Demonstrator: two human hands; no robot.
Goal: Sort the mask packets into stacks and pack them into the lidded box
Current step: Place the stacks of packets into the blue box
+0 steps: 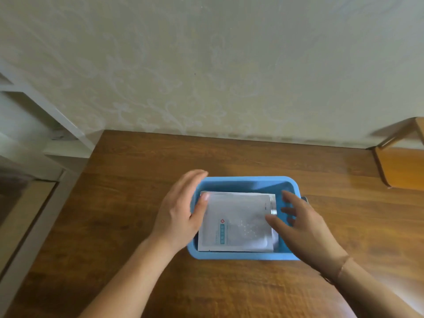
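The mask packets (pixel 236 222) in the blue box (pixel 243 255) look light, slick, floppy; best pinched at edges; left hand (pixel 181 212) and right hand (pixel 305 228) fingers spread, holding nothing.

Between the hands sits a blue rounded plastic box (pixel 243 255), smooth with a soft sheen. Inside it lies a white foil-like mask packet (pixel 238 222), slick, with a silvery glint along its edge. Under the hands, the brown wood-grain surface (pixel 137 191) looks smooth and faintly glossy. Beyond them, the cream patterned wallpaper (pixel 206 76) is matt.
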